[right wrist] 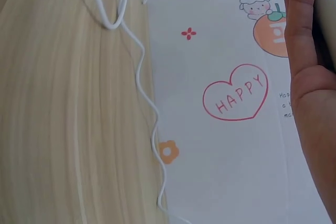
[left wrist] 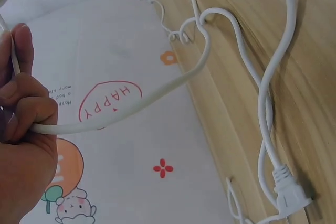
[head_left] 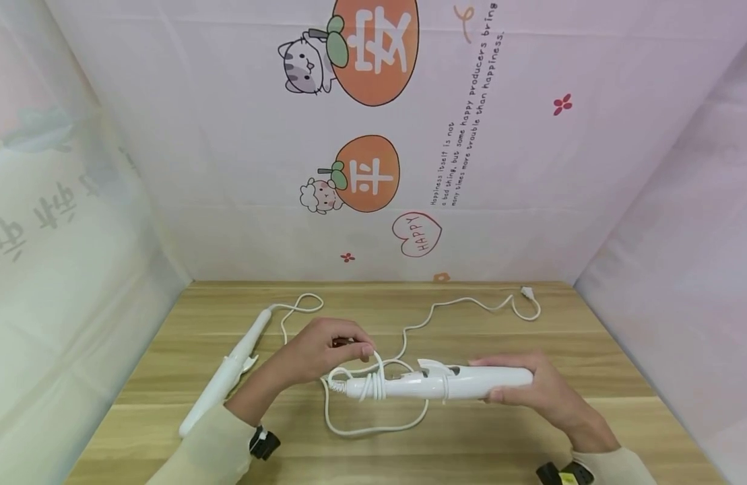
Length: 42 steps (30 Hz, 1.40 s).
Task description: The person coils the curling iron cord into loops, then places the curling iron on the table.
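Observation:
A white curling iron (head_left: pixel 476 384) lies level in front of me, its pale lever (head_left: pixel 432 367) on the upper side. My right hand (head_left: pixel 555 397) grips the thick right end between thumb and fingers. White cord (head_left: pixel 373 387) is wound in several turns about the narrow left end. Close above those turns, my left hand (head_left: pixel 325 347) pinches the cord, and the left wrist view has the cord (left wrist: pixel 115 116) running out of its curled fingers. In the right wrist view only the edge of the right hand (right wrist: pixel 310 87) and a strip of the iron's body show.
A second white curling iron (head_left: pixel 228 374) lies slanted at the left of the wooden table (head_left: pixel 500 444). Loose cord (head_left: pixel 373 431) loops below the held iron. Another stretch ends in a plug (head_left: pixel 527 292) at the back right. A white plug (left wrist: pixel 291 195) shows in the left wrist view. Printed cloth (head_left: pixel 500 168) hangs behind.

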Each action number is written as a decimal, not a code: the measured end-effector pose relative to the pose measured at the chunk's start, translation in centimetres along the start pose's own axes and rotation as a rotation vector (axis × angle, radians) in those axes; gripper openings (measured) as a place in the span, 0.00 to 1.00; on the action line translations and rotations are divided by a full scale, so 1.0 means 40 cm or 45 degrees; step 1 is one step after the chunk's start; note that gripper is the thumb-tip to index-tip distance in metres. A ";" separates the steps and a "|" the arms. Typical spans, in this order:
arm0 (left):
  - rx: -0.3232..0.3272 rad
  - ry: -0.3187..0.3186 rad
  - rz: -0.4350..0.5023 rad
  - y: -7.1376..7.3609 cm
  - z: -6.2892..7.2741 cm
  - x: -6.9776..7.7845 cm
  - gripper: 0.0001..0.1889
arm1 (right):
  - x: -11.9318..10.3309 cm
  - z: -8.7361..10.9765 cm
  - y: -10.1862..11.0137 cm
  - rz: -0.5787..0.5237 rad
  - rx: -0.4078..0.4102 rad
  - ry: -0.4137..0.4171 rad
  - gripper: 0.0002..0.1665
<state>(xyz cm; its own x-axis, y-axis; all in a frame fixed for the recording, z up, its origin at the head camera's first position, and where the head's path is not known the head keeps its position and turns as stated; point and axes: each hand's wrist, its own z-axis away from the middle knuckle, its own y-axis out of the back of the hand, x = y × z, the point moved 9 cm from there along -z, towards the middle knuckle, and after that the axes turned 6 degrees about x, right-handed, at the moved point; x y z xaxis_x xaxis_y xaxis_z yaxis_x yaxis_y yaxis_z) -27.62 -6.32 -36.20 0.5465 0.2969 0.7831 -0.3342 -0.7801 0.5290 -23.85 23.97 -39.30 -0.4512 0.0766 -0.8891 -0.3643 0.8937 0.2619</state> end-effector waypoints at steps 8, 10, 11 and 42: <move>0.058 -0.040 0.100 -0.022 0.004 -0.025 0.09 | 0.002 -0.005 0.005 -0.054 0.079 -0.058 0.35; 0.127 -0.046 0.069 -0.030 0.009 -0.033 0.08 | 0.002 -0.008 0.009 -0.038 0.129 -0.080 0.33; 0.160 -0.003 0.066 -0.034 0.010 -0.041 0.08 | 0.002 -0.011 0.011 -0.036 0.156 -0.088 0.32; 0.299 0.096 -0.466 -0.063 0.022 0.029 0.11 | 0.044 -0.019 0.070 0.606 0.527 -0.333 0.27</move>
<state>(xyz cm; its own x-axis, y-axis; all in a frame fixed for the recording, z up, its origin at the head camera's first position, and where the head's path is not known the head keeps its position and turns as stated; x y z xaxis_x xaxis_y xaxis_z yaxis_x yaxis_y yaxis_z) -25.47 -4.50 -36.91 0.5359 0.6095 0.5842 0.0593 -0.7174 0.6941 -26.31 26.28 -39.85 -0.2546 0.5612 -0.7875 0.1902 0.8275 0.5282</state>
